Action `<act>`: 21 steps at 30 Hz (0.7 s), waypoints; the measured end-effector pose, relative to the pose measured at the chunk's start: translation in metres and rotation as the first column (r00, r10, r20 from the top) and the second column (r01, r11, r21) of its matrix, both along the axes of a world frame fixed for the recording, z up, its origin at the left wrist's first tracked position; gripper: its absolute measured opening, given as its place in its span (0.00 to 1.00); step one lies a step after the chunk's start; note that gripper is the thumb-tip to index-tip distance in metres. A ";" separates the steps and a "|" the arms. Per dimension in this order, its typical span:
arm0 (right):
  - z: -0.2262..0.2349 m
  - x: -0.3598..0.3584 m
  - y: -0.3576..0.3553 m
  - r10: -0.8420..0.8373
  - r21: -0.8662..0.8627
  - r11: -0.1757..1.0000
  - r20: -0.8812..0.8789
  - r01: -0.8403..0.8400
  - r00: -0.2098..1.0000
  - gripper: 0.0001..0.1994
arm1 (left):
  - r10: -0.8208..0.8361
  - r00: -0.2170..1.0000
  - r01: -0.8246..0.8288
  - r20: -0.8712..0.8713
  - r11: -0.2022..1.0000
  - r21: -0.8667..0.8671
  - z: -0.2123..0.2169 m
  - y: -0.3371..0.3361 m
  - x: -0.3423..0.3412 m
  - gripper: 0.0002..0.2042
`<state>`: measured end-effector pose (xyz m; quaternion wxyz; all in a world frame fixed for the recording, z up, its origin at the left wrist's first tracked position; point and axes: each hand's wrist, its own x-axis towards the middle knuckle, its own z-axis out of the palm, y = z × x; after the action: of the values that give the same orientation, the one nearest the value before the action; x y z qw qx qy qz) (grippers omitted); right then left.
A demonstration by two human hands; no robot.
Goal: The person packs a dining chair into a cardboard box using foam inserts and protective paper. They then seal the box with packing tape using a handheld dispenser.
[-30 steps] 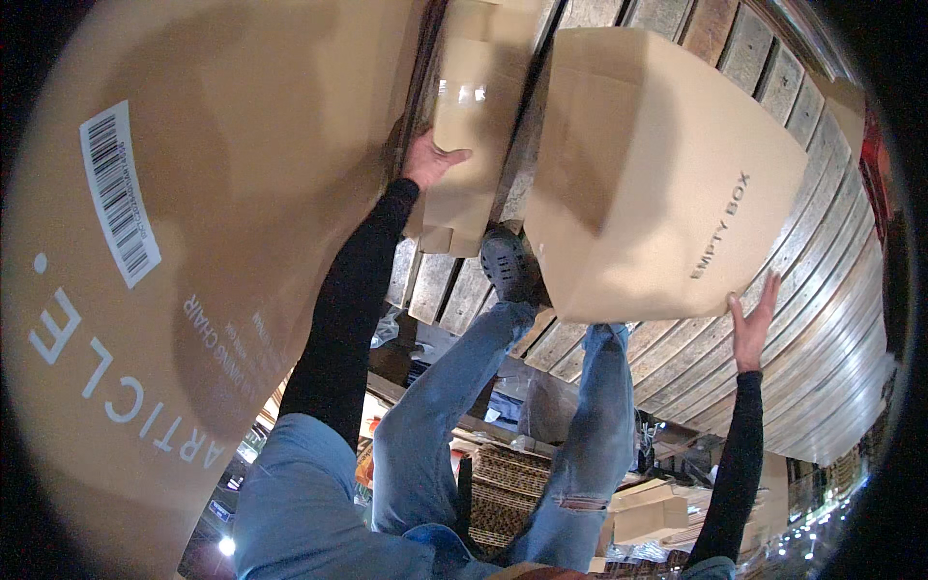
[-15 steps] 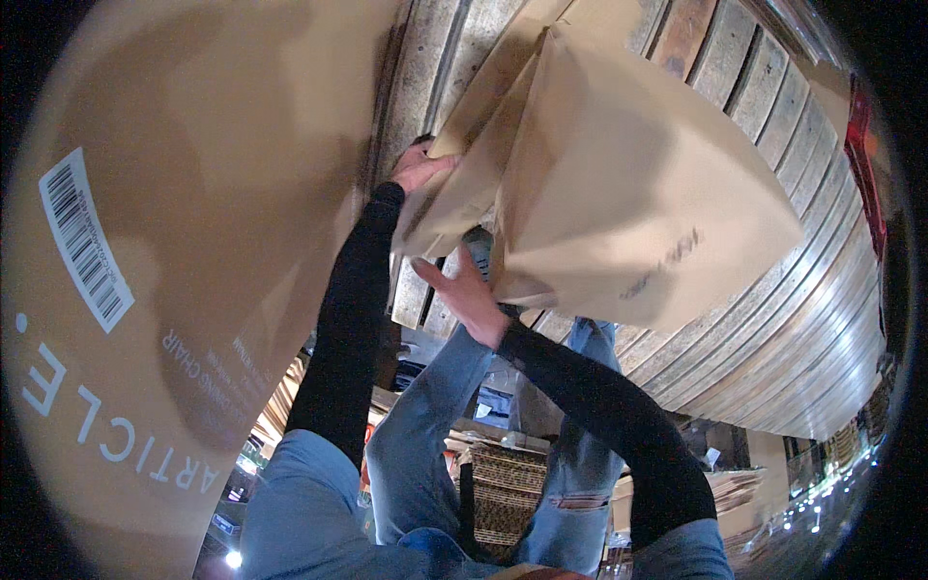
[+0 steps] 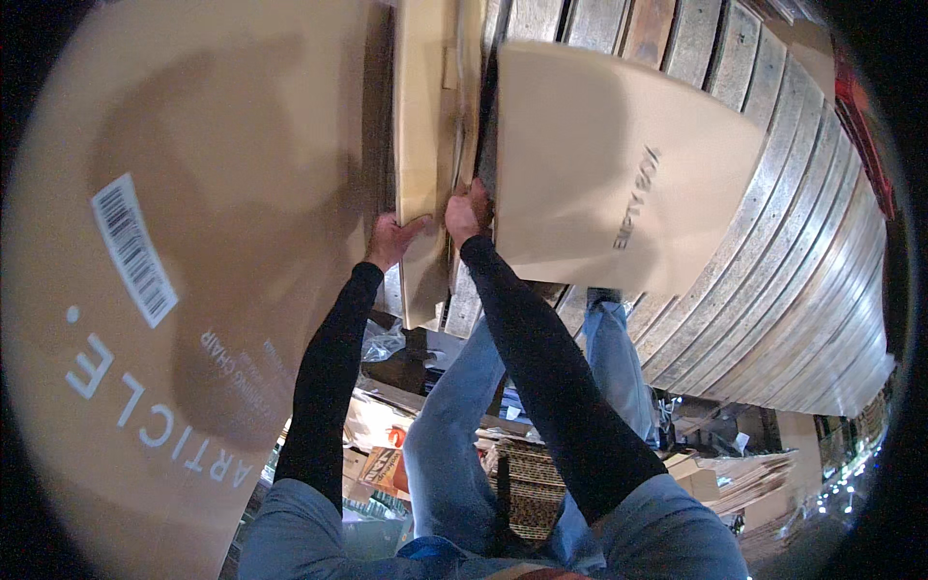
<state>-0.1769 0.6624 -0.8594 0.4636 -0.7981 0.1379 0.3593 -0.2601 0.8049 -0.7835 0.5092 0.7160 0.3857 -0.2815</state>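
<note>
A narrow, folded cardboard box [image 3: 420, 116] stands on edge between my arms, its long side running away from me. My left hand [image 3: 389, 240] grips its left side, the thumb lying over the near part. On the other side, my right hand [image 3: 468, 210] is closed around the cardboard's right edge, fingers partly hidden. To the right of that hand lies a flat brown cardboard panel [image 3: 570, 164] with dark print; whether it is joined to the folded piece I cannot tell. A large brown carton [image 3: 242, 77] with white print and a barcode label [image 3: 135, 249] rises at my left.
Wooden slats [image 3: 715, 319] run beneath the cardboard and out to the right. My legs stand at the slats' near side. Behind me are stacked corrugated sheets [image 3: 530, 483] and crumpled clear plastic [image 3: 383, 340]. Something red [image 3: 860, 126] edges the far right.
The bent, open cardboard has been folded into a narrow upright piece and the printed panel now lies flatter. My right hand went from spread to gripping; my left hand moved nearer me.
</note>
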 end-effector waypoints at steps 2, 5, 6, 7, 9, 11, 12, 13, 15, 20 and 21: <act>0.030 0.014 0.001 -0.036 0.091 0.995 0.077 0.029 0.996 0.14 | 0.058 0.995 -0.066 0.082 0.994 0.092 0.035 -0.005 -0.001 0.18; 0.113 0.042 -0.023 0.215 0.125 0.966 0.109 -0.228 0.971 0.11 | 0.170 0.943 -0.231 0.285 0.953 0.194 0.109 -0.024 0.008 0.17; 0.132 0.042 -0.032 0.158 0.192 0.963 0.181 -0.192 0.971 0.10 | 0.226 0.943 -0.270 0.244 0.948 0.169 0.129 -0.031 0.001 0.17; 0.149 0.040 -0.040 0.094 0.262 0.951 0.253 -0.161 0.963 0.10 | 0.276 0.939 -0.309 0.206 0.940 0.145 0.147 -0.036 -0.006 0.16; 0.186 0.049 -0.063 0.009 0.353 0.931 0.224 -0.089 0.975 0.12 | 0.376 0.906 -0.392 0.194 0.918 0.053 0.181 -0.061 -0.012 0.16; 0.239 0.071 -0.097 -0.019 0.412 0.909 0.194 -0.064 0.981 0.12 | 0.460 0.862 -0.462 0.214 0.886 -0.041 0.218 -0.095 -0.011 0.16; 0.260 0.081 -0.119 0.015 0.395 0.913 0.209 -0.098 0.978 0.12 | 0.449 0.860 -0.444 0.241 0.892 -0.079 0.239 -0.116 0.004 0.15; 0.285 0.095 -0.143 0.129 0.302 0.939 0.136 -0.165 0.982 0.11 | 0.437 0.858 -0.423 0.268 0.899 -0.111 0.270 -0.138 0.027 0.15; 0.309 0.105 -0.187 -0.097 0.464 0.886 0.185 -0.001 0.978 0.08 | 0.248 0.883 -0.226 0.398 0.969 -0.103 0.328 -0.165 0.070 0.17; 0.403 0.190 -0.317 -0.162 0.428 0.904 0.288 0.024 0.944 0.10 | 0.224 0.897 -0.129 0.381 0.957 -0.258 0.439 -0.244 0.110 0.23; 0.383 0.202 -0.354 -0.181 0.317 0.948 0.500 0.016 0.847 0.11 | 0.176 0.882 -0.061 0.437 0.963 -0.264 0.462 -0.257 0.120 0.23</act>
<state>0.0253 0.3084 -0.4760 0.6173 -0.7773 -0.0083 0.1209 -0.1400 0.5483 -0.3215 0.6855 0.6692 0.2613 -0.1185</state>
